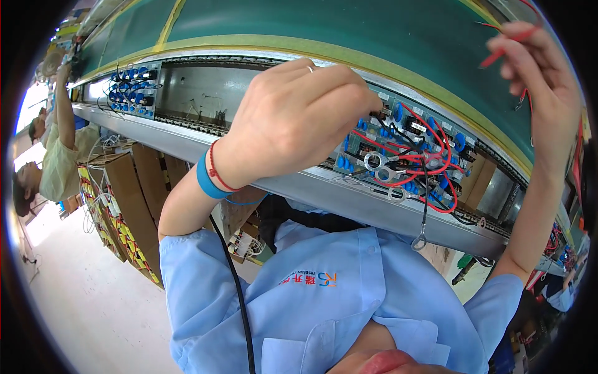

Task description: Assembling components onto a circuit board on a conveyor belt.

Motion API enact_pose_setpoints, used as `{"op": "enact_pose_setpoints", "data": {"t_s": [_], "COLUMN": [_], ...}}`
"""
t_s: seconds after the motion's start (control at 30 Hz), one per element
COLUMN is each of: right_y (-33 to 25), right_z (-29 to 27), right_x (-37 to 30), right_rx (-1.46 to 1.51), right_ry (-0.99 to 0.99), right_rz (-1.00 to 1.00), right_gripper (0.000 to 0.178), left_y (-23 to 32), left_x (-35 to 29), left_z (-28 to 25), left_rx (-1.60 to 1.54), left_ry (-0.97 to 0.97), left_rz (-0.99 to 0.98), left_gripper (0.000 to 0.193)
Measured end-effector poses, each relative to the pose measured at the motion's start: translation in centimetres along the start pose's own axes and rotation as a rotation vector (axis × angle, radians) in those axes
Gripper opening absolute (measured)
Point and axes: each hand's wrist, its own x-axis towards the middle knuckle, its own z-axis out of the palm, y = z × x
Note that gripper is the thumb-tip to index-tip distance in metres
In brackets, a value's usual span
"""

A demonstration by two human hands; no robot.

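Note:
My left hand reaches over a circuit board on the rail line, its fingertips pinched at the board's far left part. Whatever they grip is hidden behind the hand. Blue round components, red wires and black wires crowd this board. Metal ring terminals hang from several wire ends over the near rail. Raised at the far right, my right hand is closed around a red wire, away from the board.
A metal conveyor rail with chains runs across in front of me, and a green work surface lies beyond it. Another board sits on the left. Cardboard boxes stand below. People work at the far left and far right.

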Motion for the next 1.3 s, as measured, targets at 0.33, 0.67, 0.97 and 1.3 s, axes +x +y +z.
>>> {"op": "enact_pose_setpoints", "data": {"t_s": [0.33, 0.67, 0.97, 1.3], "right_y": [-1.4, -0.8, -0.6, -0.9], "right_z": [9.0, 11.1, 11.6, 11.7], "right_x": [2.7, 1.8, 1.6, 1.5], "right_rx": [0.275, 0.162, 0.075, 0.108], "right_ry": [-0.491, -0.348, -0.268, -0.278], "right_rz": [0.196, -0.126, -0.35, -0.371], "right_gripper": [0.003, 0.006, 0.004, 0.006], "left_y": [-1.5, -18.0, -18.7, -17.7], "left_x": [-0.3, -0.5, 0.1, 0.7], "left_z": [-3.3, -8.0, -7.4, -7.0], "left_rx": [0.103, 0.668, 0.581, 0.46], "left_ry": [0.082, -0.039, -0.084, -0.022], "left_rz": [-0.189, -0.382, -0.576, -0.645], "left_gripper": [0.03, 0.014, 0.01, 0.011]}}
